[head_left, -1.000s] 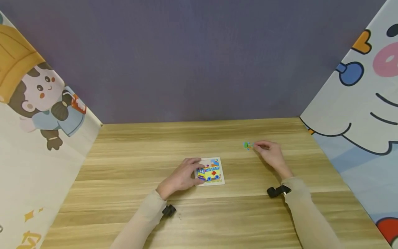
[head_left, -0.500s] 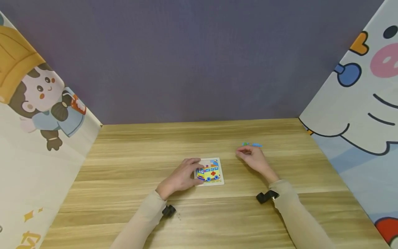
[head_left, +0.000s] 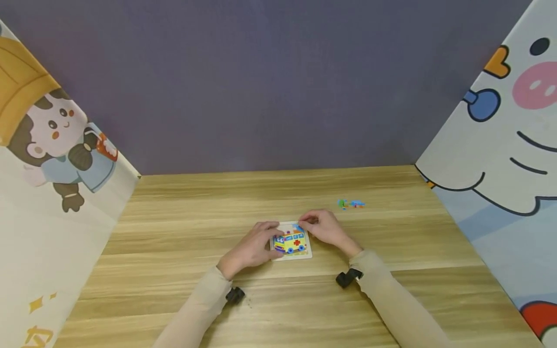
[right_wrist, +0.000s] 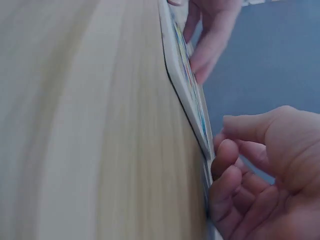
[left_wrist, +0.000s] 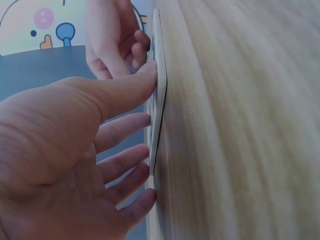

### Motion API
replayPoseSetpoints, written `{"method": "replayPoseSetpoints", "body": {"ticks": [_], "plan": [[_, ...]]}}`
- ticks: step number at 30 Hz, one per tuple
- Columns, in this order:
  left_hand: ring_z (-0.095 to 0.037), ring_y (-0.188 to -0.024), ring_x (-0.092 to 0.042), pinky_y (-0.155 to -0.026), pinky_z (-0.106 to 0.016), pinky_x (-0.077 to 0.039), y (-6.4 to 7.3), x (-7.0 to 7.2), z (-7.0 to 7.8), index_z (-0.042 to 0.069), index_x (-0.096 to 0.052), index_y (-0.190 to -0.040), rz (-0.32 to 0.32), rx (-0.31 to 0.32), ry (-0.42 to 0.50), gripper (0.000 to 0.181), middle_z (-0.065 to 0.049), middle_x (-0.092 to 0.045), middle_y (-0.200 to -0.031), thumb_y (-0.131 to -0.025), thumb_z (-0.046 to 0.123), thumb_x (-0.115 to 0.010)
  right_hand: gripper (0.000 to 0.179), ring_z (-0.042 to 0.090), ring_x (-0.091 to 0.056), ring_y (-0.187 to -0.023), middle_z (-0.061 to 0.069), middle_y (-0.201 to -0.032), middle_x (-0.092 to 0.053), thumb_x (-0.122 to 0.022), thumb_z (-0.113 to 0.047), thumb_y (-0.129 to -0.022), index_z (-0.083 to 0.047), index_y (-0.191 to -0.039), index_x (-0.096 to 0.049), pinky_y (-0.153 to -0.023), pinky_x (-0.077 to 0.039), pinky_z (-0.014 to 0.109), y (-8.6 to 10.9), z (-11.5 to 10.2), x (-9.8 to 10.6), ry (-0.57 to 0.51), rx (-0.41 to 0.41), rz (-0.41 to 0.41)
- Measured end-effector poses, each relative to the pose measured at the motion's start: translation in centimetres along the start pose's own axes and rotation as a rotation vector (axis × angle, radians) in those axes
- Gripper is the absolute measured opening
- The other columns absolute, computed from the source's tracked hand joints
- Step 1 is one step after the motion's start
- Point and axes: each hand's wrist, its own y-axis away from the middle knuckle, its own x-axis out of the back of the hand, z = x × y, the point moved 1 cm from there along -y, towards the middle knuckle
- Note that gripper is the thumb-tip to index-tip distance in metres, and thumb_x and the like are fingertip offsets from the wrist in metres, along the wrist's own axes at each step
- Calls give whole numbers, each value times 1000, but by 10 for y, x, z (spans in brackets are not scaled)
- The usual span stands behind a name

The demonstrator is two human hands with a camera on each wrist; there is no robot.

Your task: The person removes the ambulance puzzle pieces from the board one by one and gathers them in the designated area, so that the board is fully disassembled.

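Right hand [head_left: 325, 227] moved leftward to picture board [head_left: 294, 245], cannot tell if holding anything; left hand [head_left: 251, 246] spread wide on it

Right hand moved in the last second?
Yes. Against the table, the right hand has gone left, from the loose pieces to the far right corner of the puzzle.

Red cross [head_left: 297, 242] on the yellow van [head_left: 289, 245] of a picture board [head_left: 300, 257], right of the fingers [head_left: 271, 233] of the left hand [head_left: 252, 245], on the near side of the fingertips [head_left: 304, 223] of the right hand [head_left: 325, 228], cut-off orange marks [head_left: 38, 334] on the wall [head_left: 26, 256] well left of all fingers, unreadable
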Motion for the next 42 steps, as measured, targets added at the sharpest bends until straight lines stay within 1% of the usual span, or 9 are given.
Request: {"method": "replayPoseSetpoints", "body": {"ticks": [4,7,10,13,18,24,26,33,42], "plan": [[-40,-156,-36,-130,-61,-31,0,-2,-1,10,-65,-145,-7,6,-3,54,-17,-44,-167,-96,29,-80,20,11,-60,-72,-1,-86,-74,-78,-32,-98,-13,-103,-81,-66,-49,25,-4,-8,-10,91,-27,-5],[-40,-155,-37,-129,-61,-32,1,-3,-2,10,-65,-144,-5,2,-6,55,-17,-44,-166,-95,29,-81,23,14,-54,-64,-1,-77,-67,-80,-37,-96,-15,-99,-79,-58,-43,26,-5,-14,-15,151,-81,8],[-41,-154,-38,-129,-61,-32,1,-3,-1,9,-65,-143,-1,-2,-3,55,-18,-45,-166,-94,27,-82,22,16,-52,-62,0,-76,-65,-79,-37,-94,-16,-97,-77,-56,-40,26,-6,-19,-17,184,-118,22],[-41,-155,-38,-129,-61,-32,1,-3,-1,9,-66,-142,-2,1,2,54,-19,-45,-166,-94,26,-82,18,16,-54,-64,1,-79,-65,-77,-33,-94,-16,-99,-76,-57,-41,27,-6,-20,-19,186,-120,18],[-40,-156,-37,-129,-60,-32,0,-5,0,10,-66,-143,-15,11,-6,53,-16,-44,-167,-95,27,-81,18,14,-51,-65,-1,-81,-65,-72,-32,-98,-18,-107,-79,-60,-41,27,-5,-10,-17,146,-48,-35],[-39,-156,-37,-130,-61,-32,-1,-1,1,11,-65,-144,-12,25,-21,55,-16,-43,-167,-95,28,-81,42,12,-56,-73,2,-91,-66,-79,-23,-96,-8,-134,-72,-66,-50,25,-1,-5,4,65,92,-251],[-39,-157,-36,-130,-61,-31,-1,-1,1,11,-64,-145,-13,29,-29,56,-15,-43,-168,-95,29,-81,48,12,-56,-75,4,-97,-65,-82,-21,-94,-7,-139,-69,-68,-51,25,1,-4,8,54,113,-286],[-39,-156,-37,-129,-61,-32,-2,0,3,12,-65,-145,-15,26,-36,56,-15,-43,-168,-95,30,-81,42,12,-55,-77,2,-107,-63,-82,-22,-96,-17,-136,-71,-68,-49,25,4,-2,10,109,188,-255],[-38,-157,-36,-129,-61,-32,-1,0,3,13,-65,-145,-13,42,-38,56,-13,-43,-168,-95,30,-82,43,8,-54,-69,-1,-112,-69,-85,-24,-93,-15,-134,-73,-62,-48,23,2,0,12,105,205,-245]]}}
